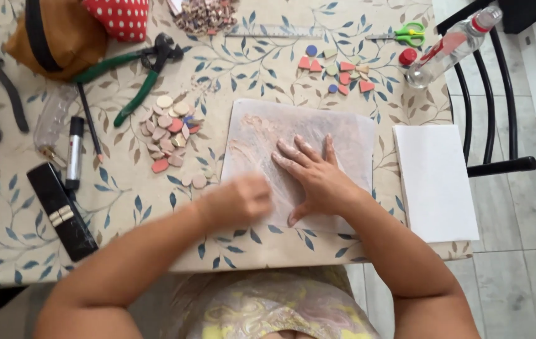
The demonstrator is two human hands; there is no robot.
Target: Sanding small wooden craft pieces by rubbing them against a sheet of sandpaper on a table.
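My right hand (319, 177) lies open and flat, fingers spread, palm pressing on the translucent sheet (349, 135) at the near middle of the table (268, 242). My left hand (241, 199) is blurred at the sheet's near left edge; I cannot tell whether it is closed on anything. The sheet rests over a square panel smeared with pale pinkish paste, visible through it on the left part. Judged from its wrinkles and see-through look, the sheet is thin, light and limp, likely to tear or slide on the wet layer; it is best held by flat pressure, or lifted at a bare corner. To the left lies a heap of small tile pieces (170, 129), rounded, pink and cream. Far of the sheet sits a looser group of coloured pieces (338, 70). Green-handled nippers (145, 72) lie far left, green scissors (409, 34) far right beside a clear bottle (453, 45). A white paper sheet (434, 182) lies just right of the panel.
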